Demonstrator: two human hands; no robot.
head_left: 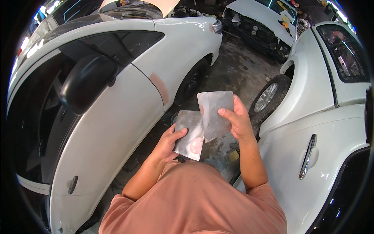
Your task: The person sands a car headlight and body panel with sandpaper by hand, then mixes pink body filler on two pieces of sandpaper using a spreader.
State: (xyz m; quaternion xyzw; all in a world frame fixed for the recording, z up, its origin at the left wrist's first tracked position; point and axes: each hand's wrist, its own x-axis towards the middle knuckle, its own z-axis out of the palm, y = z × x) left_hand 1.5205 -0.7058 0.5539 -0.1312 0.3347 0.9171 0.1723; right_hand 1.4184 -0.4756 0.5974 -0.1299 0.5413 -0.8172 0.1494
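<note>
In front of my chest I hold two thin, shiny grey metal plates, one in each hand. My left hand (168, 141) is closed on the left plate (187, 124), thumb flat on its face. A pinkish reflection or smear shows near this plate's lower right corner. My right hand (239, 121) grips the right plate (212, 123) by its right edge, thumb on top. The right plate sits slightly higher, and its left edge overlaps or meets the left plate's right edge; whether they touch is unclear. Most of my fingers are hidden behind the plates.
A white car (117, 117) stands close on my left, with a black side mirror (89, 84) and a pinkish patch (159, 89) by its front wheel. Another white car (304, 128) is close on my right. A third car (259, 25), front stripped, stands ahead. A yellowish block (233, 156) lies on the floor.
</note>
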